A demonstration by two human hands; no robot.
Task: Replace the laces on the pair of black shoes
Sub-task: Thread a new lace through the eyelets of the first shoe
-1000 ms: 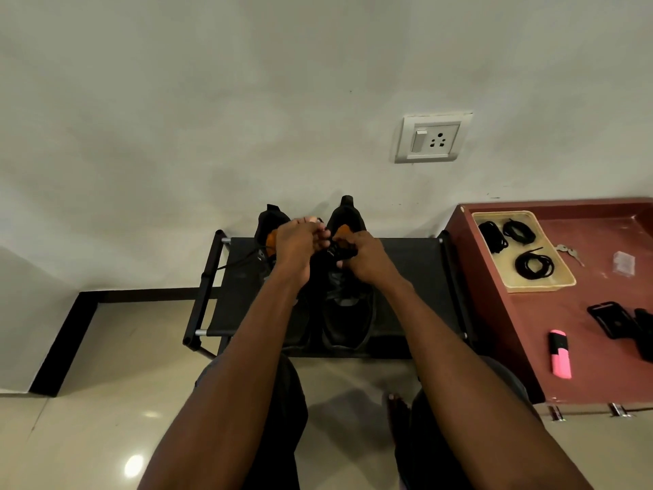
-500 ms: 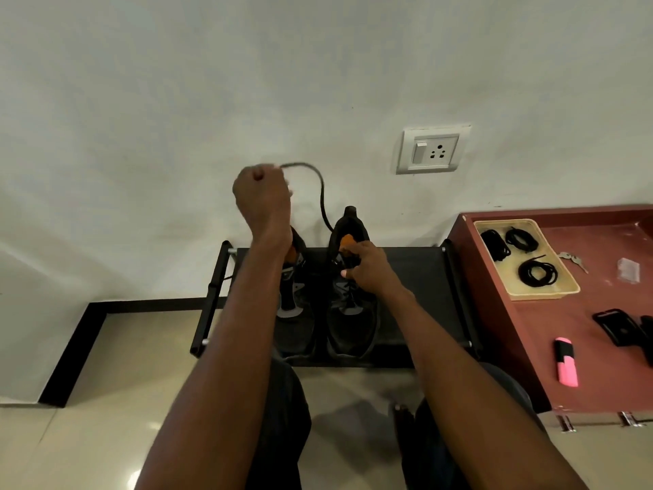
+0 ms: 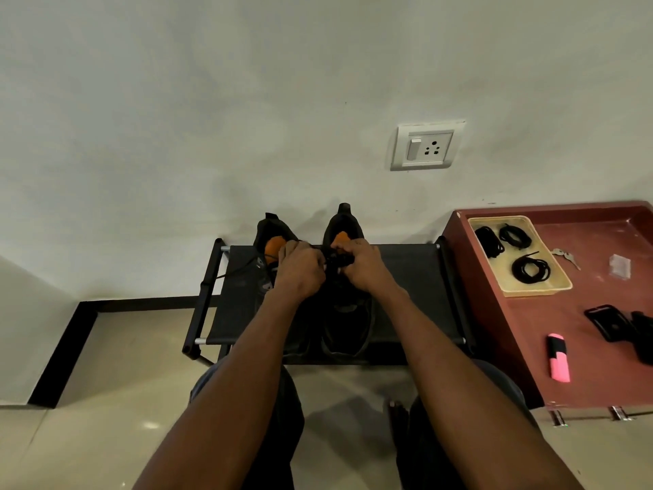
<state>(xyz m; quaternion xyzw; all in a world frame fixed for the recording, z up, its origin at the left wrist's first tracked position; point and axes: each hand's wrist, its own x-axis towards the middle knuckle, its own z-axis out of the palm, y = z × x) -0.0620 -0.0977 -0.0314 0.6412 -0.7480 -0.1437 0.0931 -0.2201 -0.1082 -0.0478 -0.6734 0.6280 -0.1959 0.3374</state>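
Note:
Two black shoes with orange linings stand side by side on a black shoe rack point(image 3: 406, 277), heels toward the wall. My left hand point(image 3: 300, 268) and my right hand point(image 3: 360, 265) meet over the right shoe point(image 3: 348, 327), fingers curled and pinching its black lace point(image 3: 335, 260) near the top eyelets. The left shoe point(image 3: 270, 238) is partly hidden behind my left hand; a loose lace end point(image 3: 235, 269) trails from it across the rack.
A red-brown table point(image 3: 565, 348) stands at the right with a yellow tray point(image 3: 530, 291) of coiled black laces point(image 3: 530, 269), keys point(image 3: 567, 257), a pink highlighter point(image 3: 559, 362) and black objects point(image 3: 607, 321). A wall socket point(image 3: 425, 146) sits above.
My left hand, which was raised high pulling a length of lace up from the right shoe, has come back down to meet my right hand at the lace.

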